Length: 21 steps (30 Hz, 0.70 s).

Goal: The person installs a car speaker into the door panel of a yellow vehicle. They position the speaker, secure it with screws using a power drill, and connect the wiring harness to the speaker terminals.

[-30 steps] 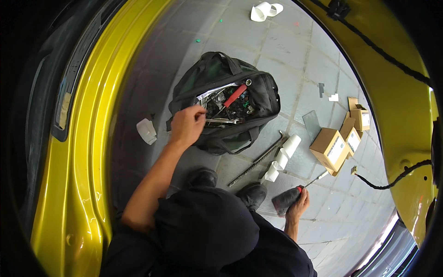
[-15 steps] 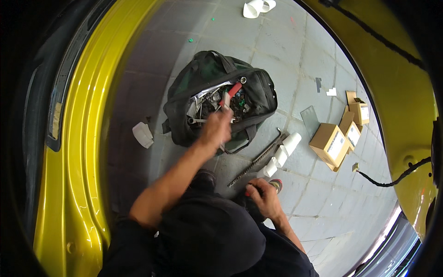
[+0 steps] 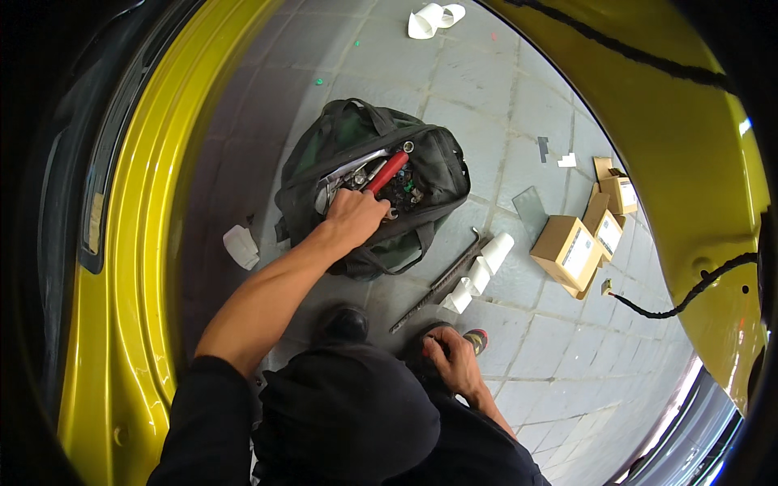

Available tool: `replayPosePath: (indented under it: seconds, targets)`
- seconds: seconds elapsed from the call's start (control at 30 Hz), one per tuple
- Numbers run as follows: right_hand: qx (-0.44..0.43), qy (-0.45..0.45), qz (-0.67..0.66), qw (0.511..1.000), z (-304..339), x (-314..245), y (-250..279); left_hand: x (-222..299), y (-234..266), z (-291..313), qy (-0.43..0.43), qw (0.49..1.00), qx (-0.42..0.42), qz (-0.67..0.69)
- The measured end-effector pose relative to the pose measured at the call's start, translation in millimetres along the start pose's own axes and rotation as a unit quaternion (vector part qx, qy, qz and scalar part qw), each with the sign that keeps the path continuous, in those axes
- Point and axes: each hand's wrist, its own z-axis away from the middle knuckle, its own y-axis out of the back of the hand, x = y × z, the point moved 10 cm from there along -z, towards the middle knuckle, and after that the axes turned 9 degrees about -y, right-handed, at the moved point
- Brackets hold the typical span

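Note:
An open dark green and black tool bag (image 3: 312,150) sits on the floor ahead of me, with wrenches and small loose parts inside. My left hand (image 3: 356,215) reaches down into its opening, beside a red-handled tool (image 3: 388,172). Its fingertips are hidden among the tools, so a grip cannot be told. Behind the red handle shows the ring end of a wrench (image 3: 408,147). Near my shoe (image 3: 476,340), my right hand (image 3: 455,360) is curled closed low by my leg, with a trace of red at its fingers; what it holds is too small to make out.
A long dark bar (image 3: 438,283) and curled white paper (image 3: 486,263) lie right of the bag. Small cardboard boxes (image 3: 563,247) and a clear sheet (image 3: 529,209) are farther right. A yellow car sill (image 3: 146,202) runs along my left; a yellow panel (image 3: 689,162) hangs at right.
My left hand has gone lower into the bag, and the pale flat piece at its fingers no longer shows. The right hand stays curled by my leg. The whole view has shifted slightly.

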Motion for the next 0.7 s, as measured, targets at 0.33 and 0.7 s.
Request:
replayPosePath:
  seconds: [0.33,0.7]
  targets:
    - [0.021,0.001,-0.051,0.998,10.9,2.1,15.6,19.1,43.2,38.3,-0.071,0.963,0.211,0.149]
    - [-0.013,0.054,-0.140,0.989,21.1,-34.2,41.1,-4.1,106.6,25.7,0.022,0.926,0.335,0.171]
